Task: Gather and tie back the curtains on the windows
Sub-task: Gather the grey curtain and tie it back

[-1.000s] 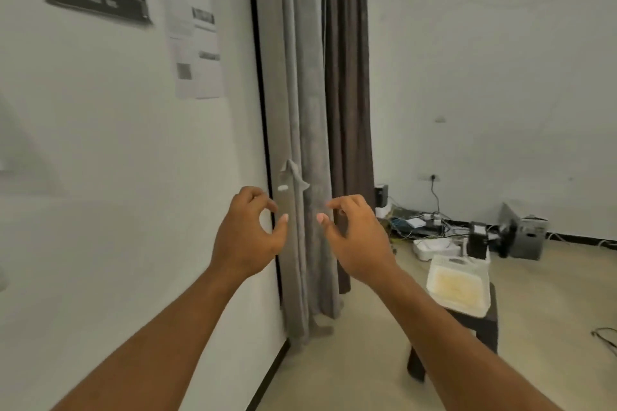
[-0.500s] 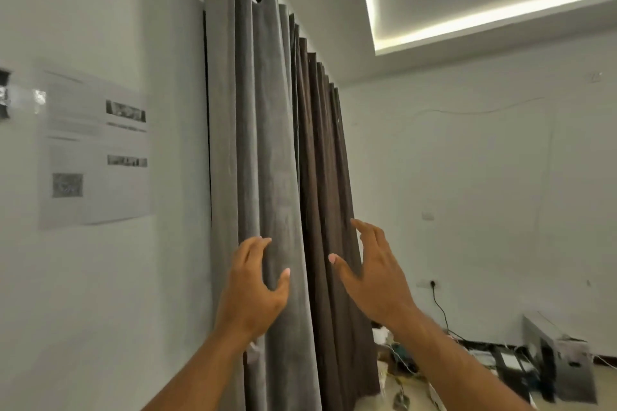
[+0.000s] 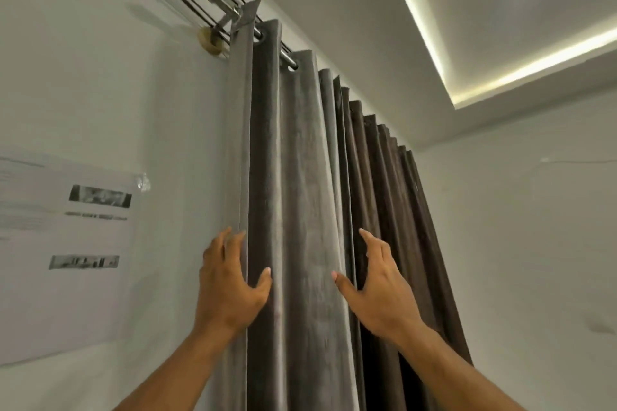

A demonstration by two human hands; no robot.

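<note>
Gathering the curtain, hands in position. The grey curtain [image 3: 300, 210] hangs in deep vertical folds from a metal rod [image 3: 267, 40] beside the wall, its free edge next to a taped paper notice [image 3: 66, 253]; darker brown folds [image 3: 394, 210] run on behind it toward the corner. Your left hand [image 3: 230, 284] lies at the curtain's outer edge, fingers extended along the hem and thumb resting on the first fold, gripping nothing. Your right hand [image 3: 380, 290] is spread with fingers straight, set against the folds where grey meets brown, thumb pointing inward. One broad fold stands between the two hands. To do this step well, you would likely draw both hands toward each other so the folds stack evenly, keep them level, and close your fingers only once the bundle is compact. No tie-back is visible here, so the tying probably belongs lower down.
</note>
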